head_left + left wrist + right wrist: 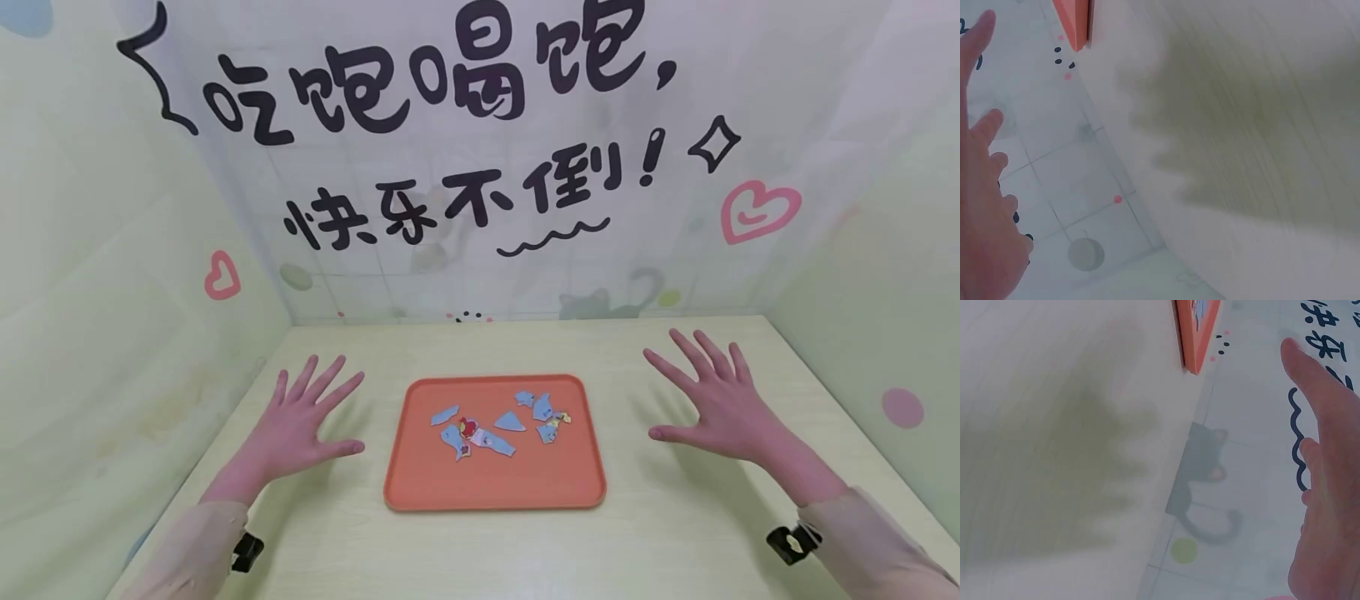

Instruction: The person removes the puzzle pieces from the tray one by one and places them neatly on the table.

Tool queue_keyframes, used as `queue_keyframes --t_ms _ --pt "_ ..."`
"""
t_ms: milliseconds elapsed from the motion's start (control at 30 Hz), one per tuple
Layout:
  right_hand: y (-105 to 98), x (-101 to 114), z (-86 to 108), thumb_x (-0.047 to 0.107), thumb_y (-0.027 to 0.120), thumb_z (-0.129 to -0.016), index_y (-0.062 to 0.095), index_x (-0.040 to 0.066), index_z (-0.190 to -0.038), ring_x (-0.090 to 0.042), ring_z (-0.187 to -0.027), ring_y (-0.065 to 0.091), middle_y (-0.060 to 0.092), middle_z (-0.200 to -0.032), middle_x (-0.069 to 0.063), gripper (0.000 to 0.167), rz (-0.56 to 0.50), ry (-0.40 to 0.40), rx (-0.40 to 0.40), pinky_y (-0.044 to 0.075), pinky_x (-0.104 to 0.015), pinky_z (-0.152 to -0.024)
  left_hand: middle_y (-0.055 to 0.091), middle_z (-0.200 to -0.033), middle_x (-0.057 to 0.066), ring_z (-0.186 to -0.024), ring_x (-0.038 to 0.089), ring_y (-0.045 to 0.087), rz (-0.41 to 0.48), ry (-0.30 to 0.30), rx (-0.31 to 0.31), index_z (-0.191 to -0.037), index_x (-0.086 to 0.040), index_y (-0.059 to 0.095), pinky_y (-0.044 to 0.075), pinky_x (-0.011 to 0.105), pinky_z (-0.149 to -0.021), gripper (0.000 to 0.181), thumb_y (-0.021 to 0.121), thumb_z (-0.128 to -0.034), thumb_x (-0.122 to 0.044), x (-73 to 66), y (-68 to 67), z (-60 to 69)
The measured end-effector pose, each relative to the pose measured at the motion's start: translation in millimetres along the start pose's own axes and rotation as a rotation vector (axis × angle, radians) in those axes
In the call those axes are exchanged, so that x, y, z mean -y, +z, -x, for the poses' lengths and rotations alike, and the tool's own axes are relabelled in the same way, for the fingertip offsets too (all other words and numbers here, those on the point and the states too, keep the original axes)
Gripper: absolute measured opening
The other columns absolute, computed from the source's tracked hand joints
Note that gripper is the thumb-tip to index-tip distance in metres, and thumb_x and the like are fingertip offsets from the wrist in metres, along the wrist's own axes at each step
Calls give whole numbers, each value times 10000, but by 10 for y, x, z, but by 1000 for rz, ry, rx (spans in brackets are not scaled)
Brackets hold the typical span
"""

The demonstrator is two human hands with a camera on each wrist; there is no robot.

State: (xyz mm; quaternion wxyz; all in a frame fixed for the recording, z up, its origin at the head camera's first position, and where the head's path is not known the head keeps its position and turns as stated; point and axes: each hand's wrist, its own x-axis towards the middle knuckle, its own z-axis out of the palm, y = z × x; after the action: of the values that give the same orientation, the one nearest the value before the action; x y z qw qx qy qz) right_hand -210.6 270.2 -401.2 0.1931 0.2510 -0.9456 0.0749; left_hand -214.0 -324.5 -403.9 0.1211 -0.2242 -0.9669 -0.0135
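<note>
Both hands hover over the table on either side of an orange tray (pixel 495 492), fingers spread and holding nothing. To the tray's left is my left hand (pixel 292 429); to its right is my right hand (pixel 723 408). Neither touches the tray. Several flat, light blue pieces with printed pictures, like cut pieces of a picture, lie scattered in the tray. Among them are a long piece (pixel 497 442), a triangular piece (pixel 511 422) and a piece with a red figure (pixel 468 428). In the wrist views each hand (pixel 988 206) (pixel 1329 487) appears at the edge, with its shadow on the tabletop.
The pale wooden table (pixel 495 558) is enclosed by fabric walls at the back and both sides. The back cloth (pixel 450 283) carries black writing and drawings. A black strap device sits at each sleeve cuff, the left one (pixel 247 552) and the right one (pixel 793 543).
</note>
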Motion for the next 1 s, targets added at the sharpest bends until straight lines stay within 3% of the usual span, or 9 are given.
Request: queue_keyframes --t_ms 333,700,867,1000 --pt "22 76 -167 660 736 -717 310 319 -1549 -441 -1481 145 190 -1637 -144 995 -4 -11 4 120 -762 -1082 205 -1654 118 -1528 426 112 46 -10 4 -1557 -273 311 164 721 -1129 946 669 -782 -682 -48 91 69" --pt "93 175 -334 663 739 -713 309 320 -1550 -440 -1484 139 184 -1641 -136 1001 -16 -24 8 115 -747 -1097 271 -1624 147 -1483 440 231 166 -40 43 -1551 -238 330 209 652 -1153 935 686 -792 -652 -184 178 137" --pt "113 223 -400 673 726 -720 296 322 -1553 -435 -1494 121 192 -1635 -149 1002 -22 -38 10 111 -753 -1096 341 -1584 160 -1450 428 309 188 -44 32 -1533 -184 370 278 626 -1142 918 695 -799 -630 -284 216 171" --pt "133 258 -453 672 727 -718 294 320 -1554 -429 -1497 114 192 -1634 -152 1005 -27 -47 11 111 -754 -1096 364 -1572 138 -1430 413 352 221 -77 54 -1532 -188 371 402 617 -1056 901 675 -814 -639 -355 249 211"
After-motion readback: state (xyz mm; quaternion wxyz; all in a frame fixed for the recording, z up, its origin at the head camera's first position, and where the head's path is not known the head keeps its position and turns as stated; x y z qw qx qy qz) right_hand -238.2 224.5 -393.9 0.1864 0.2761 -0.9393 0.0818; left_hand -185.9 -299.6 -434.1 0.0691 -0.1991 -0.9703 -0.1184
